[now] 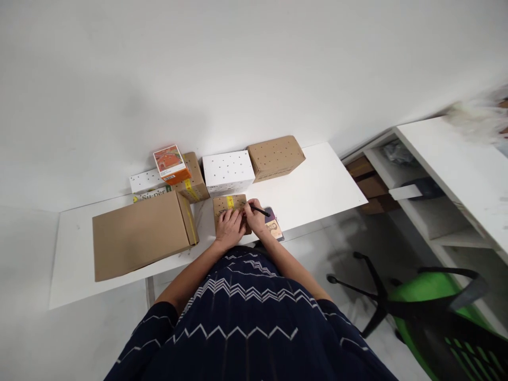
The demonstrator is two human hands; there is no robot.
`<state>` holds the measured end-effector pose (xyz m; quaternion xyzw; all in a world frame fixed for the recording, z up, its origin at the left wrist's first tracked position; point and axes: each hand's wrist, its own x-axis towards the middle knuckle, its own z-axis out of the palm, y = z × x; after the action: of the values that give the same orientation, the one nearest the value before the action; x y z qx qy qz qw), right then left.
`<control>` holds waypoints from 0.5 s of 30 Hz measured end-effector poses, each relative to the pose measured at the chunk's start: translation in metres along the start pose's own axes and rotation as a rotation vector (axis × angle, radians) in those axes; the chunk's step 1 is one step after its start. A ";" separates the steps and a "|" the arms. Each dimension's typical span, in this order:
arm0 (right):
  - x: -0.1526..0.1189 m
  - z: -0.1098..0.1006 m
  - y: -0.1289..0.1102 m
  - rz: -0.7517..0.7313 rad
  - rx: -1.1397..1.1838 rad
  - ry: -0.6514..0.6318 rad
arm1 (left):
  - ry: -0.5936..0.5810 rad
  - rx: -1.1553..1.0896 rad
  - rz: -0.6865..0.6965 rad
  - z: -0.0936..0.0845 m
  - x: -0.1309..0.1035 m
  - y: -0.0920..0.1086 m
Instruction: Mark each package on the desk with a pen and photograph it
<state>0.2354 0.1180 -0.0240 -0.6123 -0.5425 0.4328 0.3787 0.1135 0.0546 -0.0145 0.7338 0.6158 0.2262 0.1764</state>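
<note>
A small brown cardboard box (220, 203) with yellow tape and small marks on its top sits near the front edge of the white table. My left hand (230, 228) lies on that box with its fingers stretched out over the top. In my right hand (256, 218) is a black pen (262, 211), gripped over the right side of the box. The pen's tip is hidden by my fingers or too small to make out. Just right of my right wrist lies a dark flat item (270, 214) with a pictured, banknote-like paper (274, 228) on it.
Along the wall stand a white dotted box (228, 170), a brown dotted box (275, 157) and an orange box (172, 165) on other boxes. A large cardboard box (141, 235) occupies the table's left. A white shelf unit (444, 143) and green chair (424, 296) are at right.
</note>
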 end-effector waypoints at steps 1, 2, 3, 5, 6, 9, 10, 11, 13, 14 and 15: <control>0.000 0.000 0.000 -0.012 0.014 0.010 | -0.005 0.056 0.017 0.000 0.000 0.000; 0.000 0.001 0.001 -0.023 0.030 0.022 | -0.006 0.110 0.034 0.000 -0.001 0.000; 0.001 0.001 0.001 -0.032 0.044 0.028 | -0.005 0.158 0.050 0.000 -0.001 0.000; 0.001 0.001 0.003 -0.042 0.062 0.027 | 0.001 0.226 0.072 0.001 -0.002 0.000; 0.002 0.002 0.004 -0.046 0.066 0.024 | 0.002 0.247 0.077 0.001 -0.002 0.000; 0.001 0.001 0.006 -0.053 0.067 0.015 | 0.002 0.274 0.079 0.002 -0.002 -0.001; 0.001 0.001 0.006 -0.053 0.066 0.017 | 0.001 0.275 0.079 0.002 -0.002 -0.001; 0.001 0.001 0.006 -0.051 0.067 0.019 | 0.000 0.275 0.080 0.002 -0.002 -0.001; 0.000 0.001 0.005 -0.048 0.071 0.021 | 0.000 0.274 0.083 0.002 -0.002 -0.001; 0.000 0.000 0.005 -0.048 0.074 0.019 | 0.002 0.274 0.084 0.002 -0.002 -0.001; 0.001 0.000 0.005 -0.050 0.077 0.016 | 0.003 0.275 0.084 0.002 -0.002 -0.001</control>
<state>0.2367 0.1179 -0.0287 -0.5871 -0.5376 0.4386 0.4170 0.1134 0.0530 -0.0172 0.7759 0.6099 0.1481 0.0636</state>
